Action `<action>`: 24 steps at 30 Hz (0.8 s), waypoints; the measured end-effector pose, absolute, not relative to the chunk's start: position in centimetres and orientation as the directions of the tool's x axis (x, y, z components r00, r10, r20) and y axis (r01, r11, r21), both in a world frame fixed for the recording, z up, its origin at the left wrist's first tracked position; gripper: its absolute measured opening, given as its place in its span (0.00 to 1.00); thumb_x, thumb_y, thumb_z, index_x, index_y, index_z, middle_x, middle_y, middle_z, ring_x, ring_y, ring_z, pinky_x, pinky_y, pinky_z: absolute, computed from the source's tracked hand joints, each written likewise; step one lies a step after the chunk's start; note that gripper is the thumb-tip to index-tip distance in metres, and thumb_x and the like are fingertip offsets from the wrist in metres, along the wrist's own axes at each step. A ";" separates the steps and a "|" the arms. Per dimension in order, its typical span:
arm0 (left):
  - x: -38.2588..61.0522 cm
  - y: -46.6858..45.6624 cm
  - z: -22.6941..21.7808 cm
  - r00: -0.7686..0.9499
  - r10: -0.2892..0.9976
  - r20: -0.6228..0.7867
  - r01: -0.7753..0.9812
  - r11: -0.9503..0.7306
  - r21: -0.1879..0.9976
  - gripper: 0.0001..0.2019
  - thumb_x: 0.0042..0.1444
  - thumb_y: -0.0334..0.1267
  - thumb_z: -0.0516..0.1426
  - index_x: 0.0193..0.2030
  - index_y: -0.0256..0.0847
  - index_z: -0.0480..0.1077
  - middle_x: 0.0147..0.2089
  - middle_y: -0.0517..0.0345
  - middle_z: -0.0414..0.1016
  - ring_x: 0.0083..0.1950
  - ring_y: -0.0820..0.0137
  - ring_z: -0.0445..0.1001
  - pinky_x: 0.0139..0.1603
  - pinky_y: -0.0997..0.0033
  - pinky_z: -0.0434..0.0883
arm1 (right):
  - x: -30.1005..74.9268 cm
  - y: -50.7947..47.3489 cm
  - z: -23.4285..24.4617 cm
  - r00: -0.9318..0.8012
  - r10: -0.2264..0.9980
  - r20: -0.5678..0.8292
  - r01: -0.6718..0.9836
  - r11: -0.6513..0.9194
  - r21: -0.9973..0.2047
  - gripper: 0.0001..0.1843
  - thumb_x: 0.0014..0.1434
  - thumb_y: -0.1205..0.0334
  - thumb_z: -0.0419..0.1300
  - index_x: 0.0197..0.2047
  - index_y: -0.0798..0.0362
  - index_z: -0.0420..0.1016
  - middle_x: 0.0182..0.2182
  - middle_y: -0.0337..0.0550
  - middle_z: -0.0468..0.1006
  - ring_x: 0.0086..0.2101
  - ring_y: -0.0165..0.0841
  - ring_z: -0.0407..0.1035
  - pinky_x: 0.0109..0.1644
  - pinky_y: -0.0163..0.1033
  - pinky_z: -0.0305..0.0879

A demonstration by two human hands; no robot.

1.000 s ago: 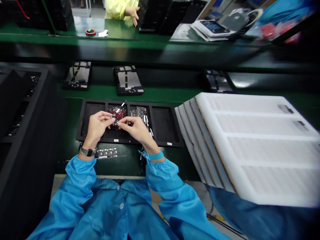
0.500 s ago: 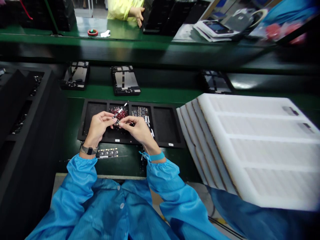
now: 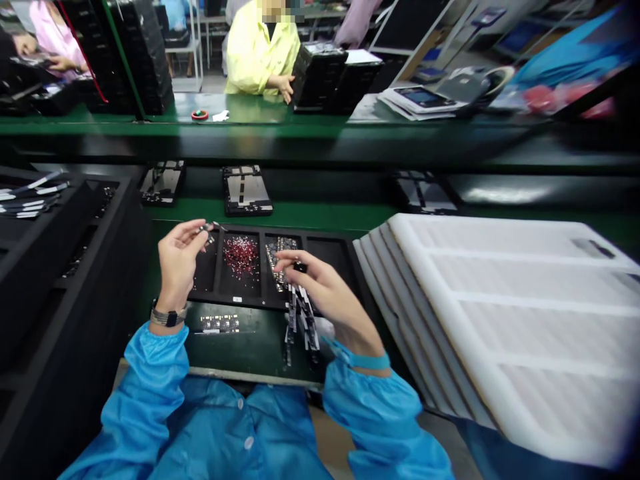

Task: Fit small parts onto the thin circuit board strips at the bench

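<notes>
My left hand [image 3: 179, 259] is raised over the left end of a black compartment tray [image 3: 345, 250], its fingertips pinched on a small dark part with a thin strip. My right hand [image 3: 323, 293] hovers over the tray's third compartment of small circuit parts [image 3: 277, 257], fingers curled, pinching a small black piece. A heap of tiny red parts [image 3: 241, 253] fills the second compartment. Several narrow black-and-white strips [image 3: 300, 317] lie under my right wrist on the green bench.
A small circuit board strip [image 3: 220, 324] lies near the bench's front edge. Stacked white foam trays [image 3: 500, 300] lean at the right. Black trays [image 3: 60, 267] stand at the left. Opened devices [image 3: 247, 190] sit on the belt. A person in yellow [image 3: 263, 57] works opposite.
My hands have parted: the left rose to the left with the small part, the right moved right over the circuit-part compartment. The camera tilted up.
</notes>
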State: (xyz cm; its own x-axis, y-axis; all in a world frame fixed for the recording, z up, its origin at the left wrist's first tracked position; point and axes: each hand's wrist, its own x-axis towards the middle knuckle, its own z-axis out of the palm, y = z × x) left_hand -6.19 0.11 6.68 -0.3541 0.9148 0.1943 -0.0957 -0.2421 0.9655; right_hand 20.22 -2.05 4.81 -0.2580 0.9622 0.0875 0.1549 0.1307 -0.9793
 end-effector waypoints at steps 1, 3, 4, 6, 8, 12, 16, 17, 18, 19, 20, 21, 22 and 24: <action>-6.4 0.5 7.7 -0.368 0.891 0.265 -0.016 -0.291 0.956 0.11 0.52 0.36 0.69 0.44 0.40 0.82 0.45 0.50 0.85 0.44 0.65 0.81 0.40 0.69 0.75 | 21.3 -1.8 4.7 -0.268 0.959 0.087 0.132 0.126 -0.983 0.17 0.66 0.57 0.63 0.57 0.50 0.78 0.43 0.46 0.84 0.34 0.35 0.74 0.39 0.42 0.72; -6.5 2.4 9.6 -0.361 0.837 0.410 0.156 -0.379 0.912 0.11 0.57 0.35 0.67 0.47 0.40 0.82 0.48 0.50 0.84 0.50 0.62 0.81 0.48 0.66 0.77 | 23.0 -0.9 4.1 -0.269 0.959 0.089 0.060 0.109 -0.992 0.18 0.66 0.56 0.64 0.58 0.50 0.76 0.46 0.48 0.85 0.35 0.35 0.75 0.38 0.42 0.73; -6.4 4.0 10.2 -0.340 0.812 0.474 0.240 -0.413 0.879 0.11 0.59 0.34 0.66 0.48 0.41 0.81 0.50 0.50 0.84 0.53 0.60 0.81 0.52 0.65 0.76 | 23.4 -0.4 3.6 -0.262 0.961 0.087 0.015 0.094 -0.995 0.19 0.66 0.55 0.65 0.58 0.50 0.75 0.47 0.49 0.85 0.35 0.35 0.76 0.37 0.42 0.74; -5.8 8.1 10.7 -0.259 0.779 0.571 0.398 -0.452 0.798 0.12 0.62 0.34 0.63 0.53 0.41 0.80 0.54 0.48 0.82 0.59 0.56 0.78 0.57 0.62 0.75 | 23.7 0.6 2.4 -0.236 0.969 0.069 -0.070 0.054 -0.996 0.19 0.65 0.52 0.67 0.55 0.50 0.74 0.48 0.52 0.85 0.36 0.36 0.79 0.38 0.43 0.76; -4.8 12.8 10.0 -0.128 0.777 0.617 0.562 -0.456 0.691 0.16 0.64 0.32 0.60 0.58 0.40 0.78 0.57 0.45 0.80 0.64 0.51 0.74 0.62 0.58 0.72 | 23.6 1.3 1.2 -0.219 0.975 0.036 -0.133 0.006 -0.991 0.20 0.63 0.50 0.70 0.53 0.50 0.73 0.49 0.54 0.85 0.39 0.39 0.81 0.40 0.45 0.79; -1.7 19.6 6.7 0.238 0.862 0.447 0.891 -0.377 0.254 0.22 0.66 0.22 0.48 0.62 0.30 0.75 0.57 0.32 0.79 0.65 0.47 0.70 0.64 0.50 0.64 | 23.3 2.1 -0.6 -0.209 0.977 -0.042 -0.224 -0.089 -0.971 0.25 0.57 0.45 0.74 0.48 0.52 0.75 0.46 0.55 0.86 0.41 0.42 0.83 0.41 0.47 0.81; 0.2 20.9 3.5 0.448 0.873 0.192 0.882 -0.467 0.067 0.19 0.66 0.22 0.47 0.51 0.24 0.77 0.50 0.25 0.80 0.57 0.47 0.73 0.57 0.51 0.64 | 23.9 2.5 -1.0 -0.204 0.974 -0.095 -0.252 -0.146 -0.957 0.27 0.52 0.43 0.78 0.43 0.54 0.78 0.41 0.55 0.87 0.40 0.43 0.84 0.39 0.45 0.82; 0.3 20.8 3.0 0.471 0.868 0.160 0.874 -0.483 0.047 0.18 0.66 0.22 0.47 0.50 0.24 0.78 0.50 0.24 0.79 0.55 0.48 0.73 0.56 0.52 0.64 | 24.0 2.5 -0.9 -0.198 0.975 -0.098 -0.255 -0.147 -0.956 0.27 0.52 0.43 0.78 0.43 0.55 0.78 0.41 0.55 0.87 0.40 0.43 0.84 0.39 0.45 0.83; 0.2 20.7 2.6 0.486 0.863 0.137 0.869 -0.494 0.030 0.18 0.66 0.22 0.46 0.49 0.24 0.78 0.50 0.24 0.79 0.54 0.49 0.73 0.54 0.53 0.63 | 24.1 2.6 -0.8 -0.190 0.977 -0.096 -0.258 -0.144 -0.955 0.27 0.52 0.44 0.78 0.43 0.55 0.79 0.41 0.55 0.87 0.40 0.43 0.84 0.38 0.45 0.83; 0.1 20.6 2.3 0.496 0.860 0.120 0.865 -0.502 0.017 0.18 0.66 0.22 0.46 0.49 0.25 0.78 0.51 0.25 0.79 0.54 0.50 0.72 0.53 0.54 0.63 | 24.1 2.6 -0.7 -0.184 0.979 -0.091 -0.260 -0.138 -0.956 0.26 0.52 0.44 0.78 0.43 0.55 0.79 0.41 0.55 0.87 0.40 0.43 0.84 0.38 0.45 0.83; -0.1 20.6 2.2 0.504 0.858 0.102 0.862 -0.507 0.004 0.18 0.66 0.22 0.46 0.49 0.26 0.78 0.51 0.26 0.79 0.53 0.51 0.72 0.53 0.55 0.63 | 24.1 2.6 -0.6 -0.180 0.980 -0.085 -0.261 -0.131 -0.957 0.26 0.52 0.45 0.78 0.43 0.55 0.79 0.41 0.55 0.87 0.41 0.43 0.84 0.38 0.44 0.83; -0.2 20.7 2.2 0.509 0.856 0.087 0.860 -0.510 -0.005 0.18 0.65 0.22 0.47 0.49 0.27 0.78 0.51 0.27 0.79 0.53 0.51 0.72 0.52 0.55 0.63 | 24.1 2.6 -0.6 -0.177 0.981 -0.080 -0.261 -0.125 -0.957 0.25 0.53 0.45 0.78 0.43 0.55 0.79 0.42 0.55 0.87 0.41 0.44 0.85 0.37 0.44 0.83; -0.4 20.7 2.3 0.511 0.857 0.074 0.859 -0.511 -0.010 0.17 0.63 0.22 0.49 0.48 0.28 0.79 0.51 0.29 0.79 0.52 0.52 0.72 0.52 0.56 0.63 | 24.1 2.6 -0.6 -0.175 0.981 -0.078 -0.261 -0.123 -0.958 0.25 0.53 0.46 0.78 0.43 0.54 0.79 0.42 0.55 0.87 0.41 0.44 0.85 0.37 0.44 0.83; -0.6 20.7 2.9 0.504 0.862 0.059 0.864 -0.504 -0.015 0.18 0.60 0.21 0.51 0.49 0.29 0.80 0.51 0.30 0.80 0.53 0.50 0.72 0.53 0.55 0.64 | 24.0 2.5 -0.7 -0.168 0.983 -0.077 -0.258 -0.119 -0.959 0.24 0.54 0.46 0.77 0.43 0.54 0.79 0.42 0.54 0.87 0.43 0.45 0.85 0.39 0.45 0.84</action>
